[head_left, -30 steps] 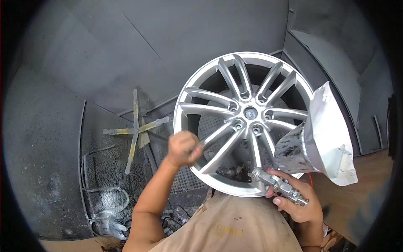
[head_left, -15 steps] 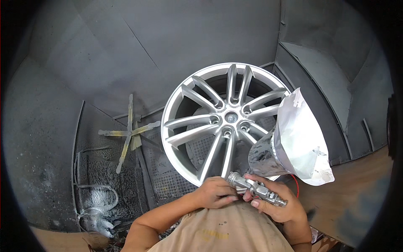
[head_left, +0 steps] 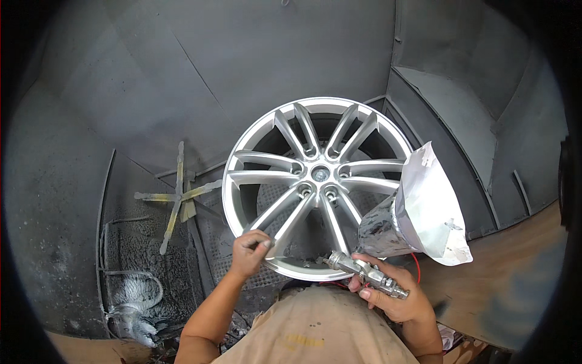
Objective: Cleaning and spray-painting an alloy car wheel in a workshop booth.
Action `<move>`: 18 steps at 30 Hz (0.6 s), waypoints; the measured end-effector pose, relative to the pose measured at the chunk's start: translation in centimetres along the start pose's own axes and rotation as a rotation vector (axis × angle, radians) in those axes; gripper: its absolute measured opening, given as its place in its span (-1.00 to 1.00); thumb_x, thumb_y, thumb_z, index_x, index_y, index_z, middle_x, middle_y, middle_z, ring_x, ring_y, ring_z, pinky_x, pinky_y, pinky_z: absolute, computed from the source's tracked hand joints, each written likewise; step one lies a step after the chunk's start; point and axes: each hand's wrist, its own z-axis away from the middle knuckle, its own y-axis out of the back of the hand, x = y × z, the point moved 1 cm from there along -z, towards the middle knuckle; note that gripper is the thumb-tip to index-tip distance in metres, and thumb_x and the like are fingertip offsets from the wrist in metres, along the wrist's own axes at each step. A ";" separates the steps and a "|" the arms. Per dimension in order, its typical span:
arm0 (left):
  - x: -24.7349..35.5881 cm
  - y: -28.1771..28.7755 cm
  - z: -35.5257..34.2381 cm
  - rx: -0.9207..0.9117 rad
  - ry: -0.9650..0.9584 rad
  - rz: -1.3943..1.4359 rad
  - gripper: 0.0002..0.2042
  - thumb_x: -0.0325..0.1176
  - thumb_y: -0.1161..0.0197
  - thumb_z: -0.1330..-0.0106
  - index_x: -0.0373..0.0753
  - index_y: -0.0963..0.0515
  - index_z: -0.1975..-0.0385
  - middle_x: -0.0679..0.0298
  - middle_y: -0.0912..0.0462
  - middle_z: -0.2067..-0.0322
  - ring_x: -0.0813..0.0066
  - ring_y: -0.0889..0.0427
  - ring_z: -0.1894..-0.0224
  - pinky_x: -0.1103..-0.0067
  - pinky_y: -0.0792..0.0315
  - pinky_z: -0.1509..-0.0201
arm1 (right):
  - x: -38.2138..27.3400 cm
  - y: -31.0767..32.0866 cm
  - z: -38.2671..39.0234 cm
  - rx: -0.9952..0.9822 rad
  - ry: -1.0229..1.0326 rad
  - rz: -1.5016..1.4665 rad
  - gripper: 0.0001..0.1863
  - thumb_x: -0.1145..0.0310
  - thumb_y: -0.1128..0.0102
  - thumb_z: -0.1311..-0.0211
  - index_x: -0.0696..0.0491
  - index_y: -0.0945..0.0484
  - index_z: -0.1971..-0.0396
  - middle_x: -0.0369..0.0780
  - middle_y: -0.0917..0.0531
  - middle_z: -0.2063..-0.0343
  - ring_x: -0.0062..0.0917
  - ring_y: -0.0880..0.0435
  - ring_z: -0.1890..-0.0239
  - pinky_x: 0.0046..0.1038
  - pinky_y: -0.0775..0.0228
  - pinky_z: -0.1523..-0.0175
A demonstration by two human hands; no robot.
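A silver alloy wheel point(head_left: 320, 174) with paired spokes lies face up in front of me. My left hand point(head_left: 250, 252) is closed at its near-left edge, fingers curled over the rim; the fingertips are partly hidden. In my right hand point(head_left: 397, 295) is a metal spray gun point(head_left: 367, 273), its nozzle end pointing left just over the wheel's near edge. Above the gun stands a paint-smeared cup point(head_left: 385, 227), tilted to the right, with a large whitish sheet-like cone point(head_left: 431, 209) around its mouth. These cover part of the wheel's right side.
A cross-shaped stand point(head_left: 178, 197) with yellowish arms stands left of the wheel. Grey booth walls point(head_left: 145, 67) rise behind and on both sides. A coiled, paint-crusted bundle point(head_left: 136, 297) lies low on the left. A red hose point(head_left: 417, 267) runs behind my right hand; a brown board point(head_left: 503, 279) lies right.
My left hand has moved left and forward from beside the gun to the wheel's edge. The wheel's spokes have turned. My right hand still holds the spray gun.
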 end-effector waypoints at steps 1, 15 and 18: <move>-0.3 0.2 -0.1 0.026 0.037 -0.008 -0.82 -0.42 -0.30 -0.31 -0.41 -0.64 0.47 0.18 -0.70 0.41 0.43 -0.63 0.36 0.53 -0.49 0.23 | 0.1 0.0 0.5 0.011 -0.021 -0.033 -0.38 0.52 -0.26 -0.38 0.16 -0.35 -0.41 -0.27 -0.75 0.16 -0.70 -0.64 0.16 -0.62 -0.47 0.02; -1.3 0.5 -1.7 0.149 -0.076 -0.188 -0.86 -0.45 -0.31 -0.27 -0.39 -0.68 0.47 0.19 -0.69 0.46 0.43 -0.63 0.40 0.52 -0.48 0.28 | 2.8 1.2 2.8 0.049 -0.035 -0.076 -0.36 0.50 -0.26 -0.38 0.12 -0.31 -0.44 -0.28 -0.72 0.16 -0.73 -0.59 0.29 -0.63 -0.49 0.26; -1.2 0.3 -1.7 0.142 -0.094 -0.224 -0.88 -0.46 -0.32 -0.25 -0.39 -0.68 0.47 0.19 -0.70 0.47 0.40 -0.64 0.42 0.50 -0.49 0.29 | 2.8 1.1 2.7 0.058 -0.054 -0.074 -0.36 0.48 -0.27 -0.38 0.12 -0.32 -0.43 -0.28 -0.72 0.16 -0.73 -0.60 0.27 -0.64 -0.50 0.25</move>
